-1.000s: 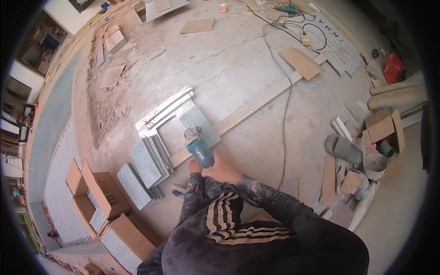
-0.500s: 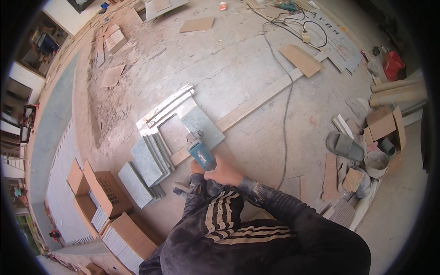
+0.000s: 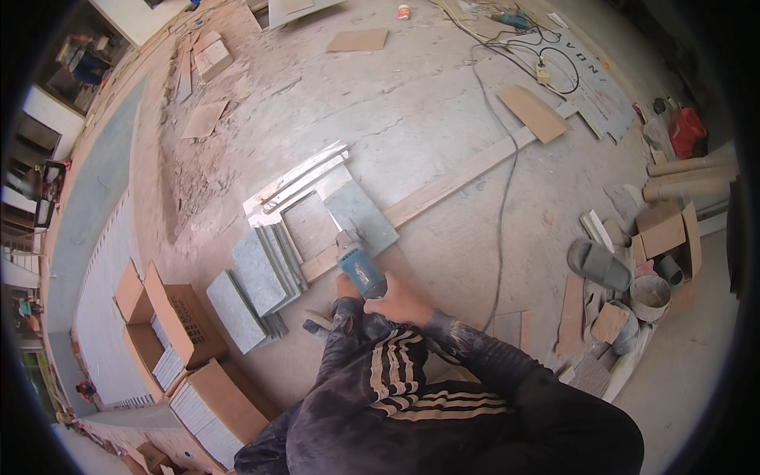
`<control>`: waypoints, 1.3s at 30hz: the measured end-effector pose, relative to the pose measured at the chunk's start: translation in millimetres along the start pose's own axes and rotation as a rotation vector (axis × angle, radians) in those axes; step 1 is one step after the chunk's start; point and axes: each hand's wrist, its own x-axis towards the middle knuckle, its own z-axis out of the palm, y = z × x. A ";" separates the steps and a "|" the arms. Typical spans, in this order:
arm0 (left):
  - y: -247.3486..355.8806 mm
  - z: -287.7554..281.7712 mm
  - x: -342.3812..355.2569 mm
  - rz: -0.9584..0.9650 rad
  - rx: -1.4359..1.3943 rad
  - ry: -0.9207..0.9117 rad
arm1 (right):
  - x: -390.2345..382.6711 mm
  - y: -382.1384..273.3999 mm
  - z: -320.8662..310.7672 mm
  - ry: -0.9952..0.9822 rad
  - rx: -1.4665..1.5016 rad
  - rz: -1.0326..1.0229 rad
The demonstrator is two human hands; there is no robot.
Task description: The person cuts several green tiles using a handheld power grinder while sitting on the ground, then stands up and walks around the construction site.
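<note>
A teal angle grinder [image 3: 362, 271] is held low over the floor in front of my knees. My right hand [image 3: 402, 301] is wrapped round its rear body. Close against the grinder's left side is my left hand [image 3: 345, 286], closed, its fingers partly hidden. The grinder's head meets the near left part of a grey-green tile [image 3: 366, 220], which lies across a long wooden board [image 3: 455, 182]. The disc is too small to make out. Left of the board, several more tiles [image 3: 257, 273] lean in a row. Pale narrow strips [image 3: 297, 184] lie just beyond.
Open cardboard boxes [image 3: 186, 328] packed with tiles stand at the left. A dark cable [image 3: 505, 229] runs along the floor to my right. Slippers [image 3: 599, 264], a bucket [image 3: 651, 291] and scraps crowd the right side. Cardboard pieces [image 3: 358, 39] lie farther off.
The whole view has shifted slightly, so the scene sits a little farther right. Both hands keep their hold on the angle grinder, whose head stays at the tile.
</note>
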 end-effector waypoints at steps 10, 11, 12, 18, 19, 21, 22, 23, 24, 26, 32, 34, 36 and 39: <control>-8.4 -3.8 8.3 -0.039 -0.156 -0.003 | 17.7 0.8 6.1 -0.007 0.072 -0.034; -8.8 -4.3 8.2 -0.039 -0.164 0.000 | 22.6 1.4 7.5 -0.012 0.085 -0.043; -8.5 -4.2 8.3 -0.037 -0.168 0.001 | 30.2 6.0 10.2 -0.012 0.104 -0.064; 0.4 -10.1 -0.3 0.127 0.103 -0.008 | 57.7 -2.0 12.7 -0.009 0.073 -0.046; 6.0 -10.1 -3.0 0.183 0.216 -0.020 | 62.6 -3.3 12.1 -0.002 0.037 -0.033; 16.9 -10.5 -9.4 0.300 0.367 0.017 | 65.9 -13.4 6.7 0.005 -0.024 -0.022; 20.6 -9.0 -11.9 0.361 0.401 0.067 | 61.5 -25.2 1.2 0.005 -0.052 -0.023; 23.7 -7.5 -13.4 0.422 0.436 0.117 | 60.1 -32.3 -2.0 0.005 -0.079 -0.024; 25.5 -4.9 -12.8 0.344 0.412 0.117 | 62.6 -33.2 -4.0 0.005 -0.099 -0.029; 29.2 -0.2 -11.3 0.187 0.363 0.116 | 68.8 -32.2 -7.4 0.004 -0.139 -0.038; 28.5 3.9 -10.8 -0.001 0.100 0.091 | 75.8 -22.3 -17.4 0.007 -0.232 -0.096; 18.3 2.9 -6.4 -0.043 -0.067 0.036 | 73.1 -16.4 -19.8 -0.013 -0.220 -0.104; -0.1 1.3 3.7 -0.072 -0.155 -0.001 | 66.6 -12.4 -22.8 -0.036 -0.189 -0.104; -17.7 -3.1 14.2 -0.088 -0.197 -0.023 | 53.1 -7.3 -26.0 -0.053 -0.125 -0.129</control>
